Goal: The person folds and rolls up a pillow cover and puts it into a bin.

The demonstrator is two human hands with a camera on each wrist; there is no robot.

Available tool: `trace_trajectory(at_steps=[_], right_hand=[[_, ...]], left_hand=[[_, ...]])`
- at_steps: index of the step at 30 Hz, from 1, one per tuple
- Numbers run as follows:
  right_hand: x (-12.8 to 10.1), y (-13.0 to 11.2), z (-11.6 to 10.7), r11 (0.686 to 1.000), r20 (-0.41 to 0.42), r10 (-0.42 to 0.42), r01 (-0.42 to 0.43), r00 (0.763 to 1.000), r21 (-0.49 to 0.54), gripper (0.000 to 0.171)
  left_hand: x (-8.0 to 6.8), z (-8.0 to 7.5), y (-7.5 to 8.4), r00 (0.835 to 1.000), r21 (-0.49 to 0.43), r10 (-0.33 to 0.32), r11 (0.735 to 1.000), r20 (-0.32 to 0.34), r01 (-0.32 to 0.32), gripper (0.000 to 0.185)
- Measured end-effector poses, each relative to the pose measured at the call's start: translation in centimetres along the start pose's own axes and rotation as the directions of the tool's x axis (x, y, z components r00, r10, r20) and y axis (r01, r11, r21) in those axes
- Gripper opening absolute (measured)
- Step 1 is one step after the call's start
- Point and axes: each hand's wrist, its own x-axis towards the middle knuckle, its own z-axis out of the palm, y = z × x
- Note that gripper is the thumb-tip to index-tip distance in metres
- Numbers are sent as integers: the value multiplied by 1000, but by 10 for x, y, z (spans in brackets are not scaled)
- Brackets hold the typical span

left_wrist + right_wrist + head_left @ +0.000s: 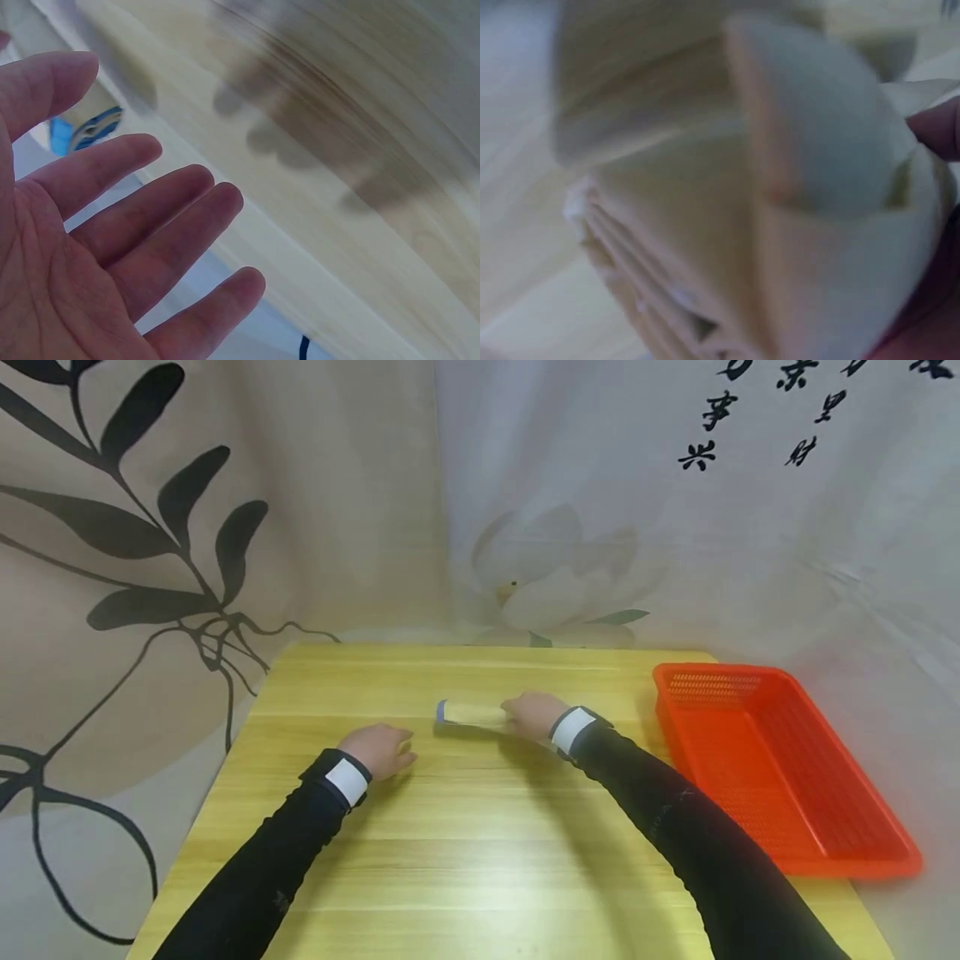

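Observation:
A pale cream packet with a blue end (465, 713) lies on the wooden table (480, 860) near its middle. My right hand (531, 713) grips the packet's right end, fingers curled over it. The right wrist view is blurred and filled by the cream packet (765, 225), with a fingertip (939, 127) at the right edge. My left hand (382, 750) hovers or rests low over the table to the packet's left and holds nothing. In the left wrist view the palm (82, 255) is spread with straight fingers, and the packet's blue end (82, 131) shows beyond them.
An orange perforated plastic basket (780, 768) sits at the table's right edge, with nothing visible in it. A printed cloth backdrop (480, 502) hangs behind the table and drapes around its sides. Both forearms wear black sleeves with white wrist bands.

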Motion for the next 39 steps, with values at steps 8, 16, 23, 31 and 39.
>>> trace_trajectory(at_steps=[8, 16, 23, 31, 39], right_hand=[[-31, 16, -60, 992, -29, 101, -99, 994, 74, 28], [-110, 45, -118, 967, -188, 254, -244, 949, 75, 15], [-196, 94, -124, 887, -248, 461, -432, 852, 166, 11], [-257, 128, -93, 804, -153, 589, -556, 793, 211, 24], [-266, 140, -53, 740, -73, 655, -619, 752, 262, 36]], left_hand=[[2, -2, -13, 999, -15, -44, 999, 12, 44, 53], [7, -1, -12, 999, -11, -29, 1000, -20, 29, 53], [14, 0, -2, 1000, -18, -16, 1000, -16, 15, 54], [17, 2, 3, 998, -21, -33, 999, -46, 32, 53], [15, 8, 0, 992, -97, -94, 991, -78, 86, 54]])
